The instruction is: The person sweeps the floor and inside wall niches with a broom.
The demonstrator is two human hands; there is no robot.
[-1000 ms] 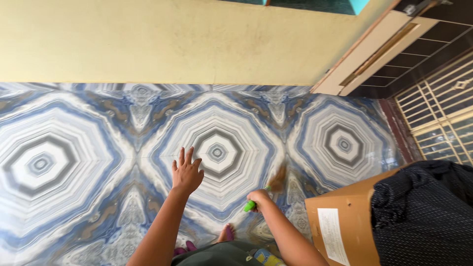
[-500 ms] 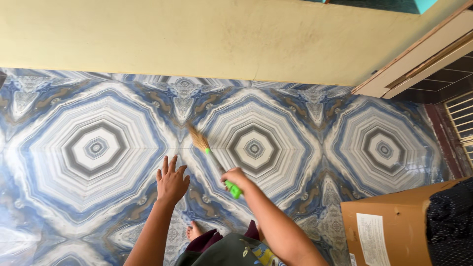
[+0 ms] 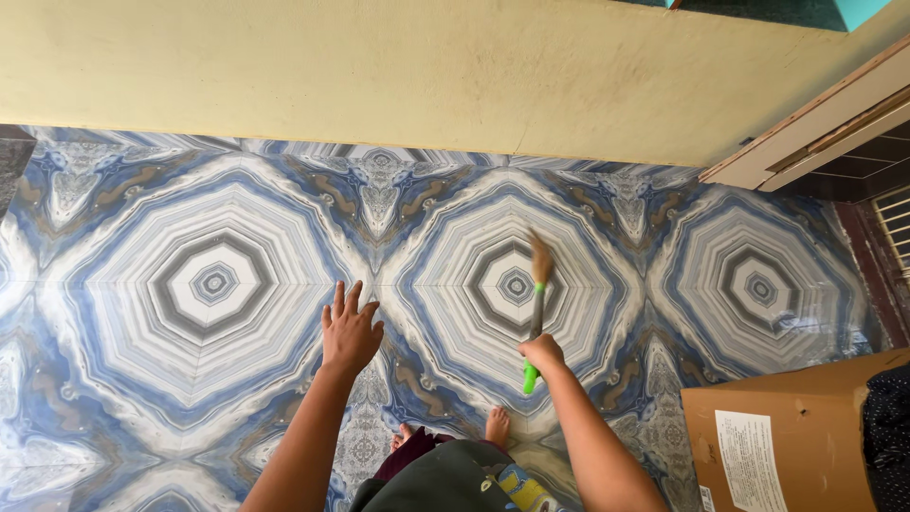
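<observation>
My right hand grips a small broom by its green handle. The straw head points away from me, blurred over the centre of a blue and white octagon-patterned floor tile. My left hand hangs empty above the floor with the fingers spread, about a hand's width left of the broom. My bare toes show just below the hands.
A yellow wall runs along the far edge of the floor. A cardboard box with a white label stands at the lower right with dark cloth on it. A pale door frame and dark tiles lie at the upper right.
The broom swung from the right across to the far left, then back to point straight ahead. The view shifted left, pushing the box toward the corner. My left hand stayed spread.
</observation>
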